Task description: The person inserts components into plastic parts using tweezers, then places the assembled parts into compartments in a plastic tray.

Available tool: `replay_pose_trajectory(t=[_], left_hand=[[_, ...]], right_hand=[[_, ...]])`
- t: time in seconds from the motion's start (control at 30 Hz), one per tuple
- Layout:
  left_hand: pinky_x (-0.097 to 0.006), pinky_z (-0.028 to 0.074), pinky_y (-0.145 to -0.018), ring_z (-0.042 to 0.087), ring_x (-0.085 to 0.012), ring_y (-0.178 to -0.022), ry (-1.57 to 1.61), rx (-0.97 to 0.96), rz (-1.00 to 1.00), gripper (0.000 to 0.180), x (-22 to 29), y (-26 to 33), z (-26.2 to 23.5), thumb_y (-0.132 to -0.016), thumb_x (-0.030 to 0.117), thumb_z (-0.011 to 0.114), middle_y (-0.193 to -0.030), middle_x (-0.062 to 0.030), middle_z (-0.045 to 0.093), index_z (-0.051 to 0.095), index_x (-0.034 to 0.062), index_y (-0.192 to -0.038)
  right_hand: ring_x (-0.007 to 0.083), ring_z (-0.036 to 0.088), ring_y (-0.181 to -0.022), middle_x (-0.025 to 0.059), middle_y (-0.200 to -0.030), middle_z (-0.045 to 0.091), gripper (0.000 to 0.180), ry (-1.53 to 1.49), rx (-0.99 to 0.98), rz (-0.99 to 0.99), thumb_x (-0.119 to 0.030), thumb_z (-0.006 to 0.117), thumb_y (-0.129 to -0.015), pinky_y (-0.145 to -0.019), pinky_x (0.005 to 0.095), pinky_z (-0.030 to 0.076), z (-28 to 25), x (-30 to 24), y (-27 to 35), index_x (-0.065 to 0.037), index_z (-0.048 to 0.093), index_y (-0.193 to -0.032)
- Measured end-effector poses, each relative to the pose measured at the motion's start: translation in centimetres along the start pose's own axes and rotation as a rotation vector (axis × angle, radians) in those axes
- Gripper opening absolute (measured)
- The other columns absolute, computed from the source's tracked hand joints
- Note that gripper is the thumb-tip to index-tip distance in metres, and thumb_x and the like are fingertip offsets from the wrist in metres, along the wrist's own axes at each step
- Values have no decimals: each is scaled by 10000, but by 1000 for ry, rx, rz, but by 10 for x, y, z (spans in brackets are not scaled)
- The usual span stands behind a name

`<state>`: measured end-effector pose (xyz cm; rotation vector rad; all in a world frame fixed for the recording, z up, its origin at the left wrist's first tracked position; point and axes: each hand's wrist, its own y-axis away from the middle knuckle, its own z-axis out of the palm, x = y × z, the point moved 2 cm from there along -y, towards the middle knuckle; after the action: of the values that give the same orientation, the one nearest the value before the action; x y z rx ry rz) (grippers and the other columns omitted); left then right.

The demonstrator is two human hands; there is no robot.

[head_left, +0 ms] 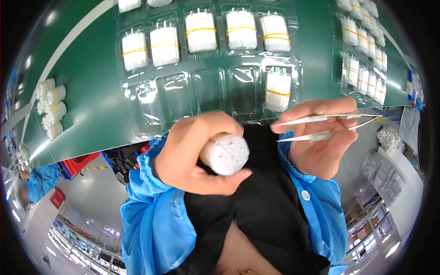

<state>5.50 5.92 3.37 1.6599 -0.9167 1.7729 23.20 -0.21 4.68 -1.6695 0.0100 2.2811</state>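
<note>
My left hand (190, 158) is wrapped round a bundle of white cylindrical parts (228, 155), one end of it facing up. Beside it on the right, my right hand (323, 146) holds tweezers (309, 120) with white tips. The tips are apart and point left toward the bundle without touching it. In front of both hands lies a clear plastic tray (208, 94). Its nearest row carries one white bundle (278, 89) with a yellow band, in the right-hand pocket. More banded bundles (200, 32) stand in the row behind.
Another clear tray with white bundles (362, 78) sits at the right of the green table (316, 55). Loose white bundles (51, 107) stand near the left edge. A red bin (80, 162) is below the table on the left, and a person in a blue sleeve (43, 181) is at the far left.
</note>
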Motion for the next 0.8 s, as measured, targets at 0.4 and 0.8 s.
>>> replay_pose_trajectory(t=[0.4,0.8], left_hand=[[-521,307,-1021,466,-350,-1215,-764,32,136,338,6,-25,3,-705,102,720,-1238,-158,540,621,20,-1017],[-483,268,-1039,279,-415,-1303,-1595,961,-208,576,35,81,-184,-785,227,710,-1395,-271,285,462,52,-1274]], right_hand=[[302,635,-664,270,-793,589,468,31,153,-57,-431,437,-939,-537,355,563,-21,-3,1,37,424,-969],[335,661,-808,235,-891,608,289,-86,20,-38,-185,531,-926,-612,335,562,-15,11,-4,86,467,-1005]])
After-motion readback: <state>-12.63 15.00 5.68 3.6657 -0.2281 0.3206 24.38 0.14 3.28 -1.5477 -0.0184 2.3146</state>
